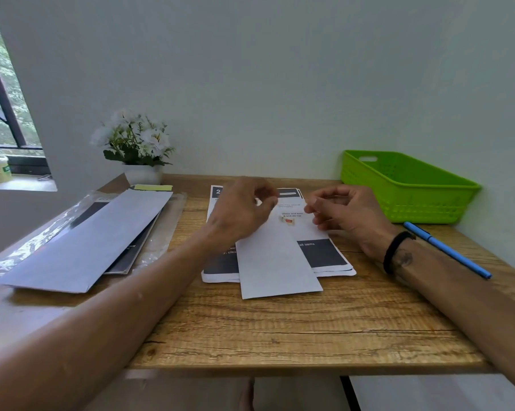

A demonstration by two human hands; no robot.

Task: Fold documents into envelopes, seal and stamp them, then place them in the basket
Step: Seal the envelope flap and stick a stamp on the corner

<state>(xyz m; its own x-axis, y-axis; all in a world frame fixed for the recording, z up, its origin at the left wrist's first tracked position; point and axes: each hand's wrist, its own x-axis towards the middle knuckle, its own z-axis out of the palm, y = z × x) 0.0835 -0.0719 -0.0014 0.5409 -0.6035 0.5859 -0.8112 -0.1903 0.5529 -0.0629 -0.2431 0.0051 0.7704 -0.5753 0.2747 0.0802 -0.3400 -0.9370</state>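
Both hands' loosely curled fingers [324, 200] hover empty above smooth white envelope [277, 262] on grainy wooden table [280, 330]

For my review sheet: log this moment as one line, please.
stage: stamping | envelope: on documents | stamp: on envelope | left hand, right hand: fingers curled above | basket: no envelopes visible
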